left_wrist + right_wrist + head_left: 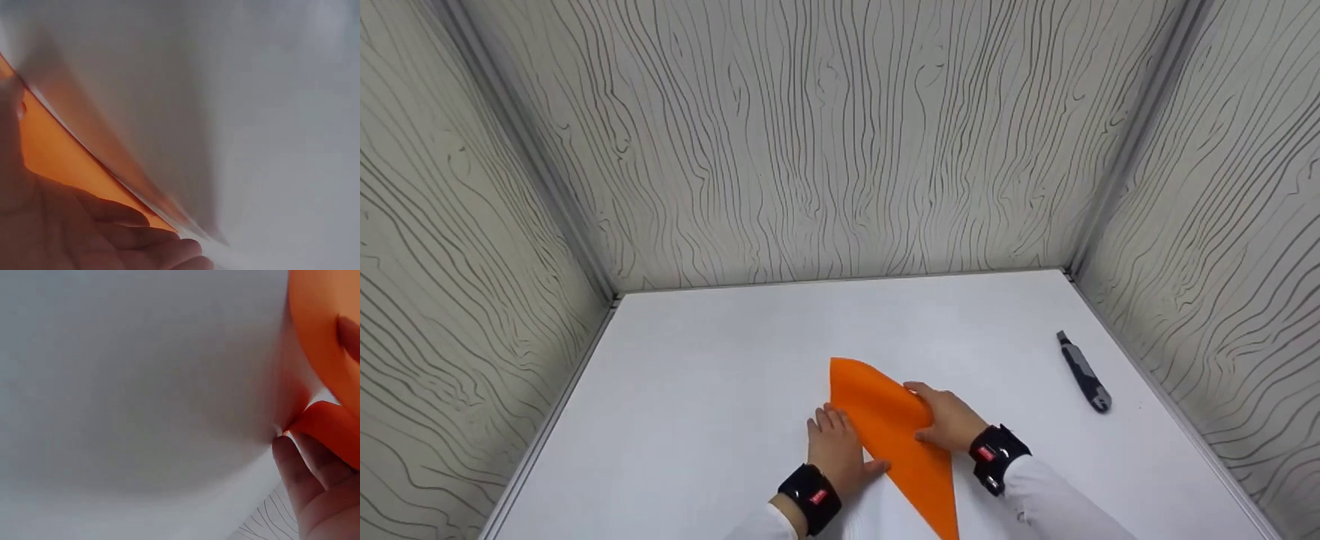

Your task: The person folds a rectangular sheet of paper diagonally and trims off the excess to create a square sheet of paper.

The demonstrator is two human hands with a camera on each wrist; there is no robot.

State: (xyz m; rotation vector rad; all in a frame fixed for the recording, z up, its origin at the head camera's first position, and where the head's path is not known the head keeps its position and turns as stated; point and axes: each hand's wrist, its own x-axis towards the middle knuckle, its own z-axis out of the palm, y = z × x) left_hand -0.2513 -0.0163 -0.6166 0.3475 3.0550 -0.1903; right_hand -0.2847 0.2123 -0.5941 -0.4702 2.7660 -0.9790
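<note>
On that white table (697, 375), the right hand (952, 420) pinches light-looking, bendy orange paper (877, 424), best held by its edges, the left hand's (838, 454) fingers nearly straight.

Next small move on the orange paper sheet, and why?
Probably press the right hand down on the orange paper sheet along its rounded right side: it bulges there, uncreased, while the left hand touches the left edge, placed to steady it.

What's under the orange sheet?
White table shows around the orange sheet; whatever lies beneath its middle is covered, so can't tell. Left hand touches its left edge; right hand grips its right side.
</note>
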